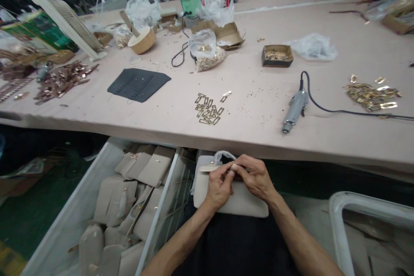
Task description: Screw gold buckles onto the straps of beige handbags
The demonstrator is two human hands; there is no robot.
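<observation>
A beige handbag (247, 202) rests on my lap, below the front edge of the table. My left hand (220, 185) and my right hand (254, 174) meet at its upper middle, fingertips pinched close together on the bag's flap. Whatever small part sits between the fingers is hidden. Behind the hands a pale wrapped handle (223, 154) arches up. On the table just beyond lie small gold rectangular frames (208, 110) in a loose pile.
A grey electric screwdriver (296, 110) with a black cord lies to the right, near gold plates (371, 95). Further back are a small box of tiny parts (277, 57) and a dark sheet (139, 85). Crates of beige bags stand left (161, 215) and right (336, 224).
</observation>
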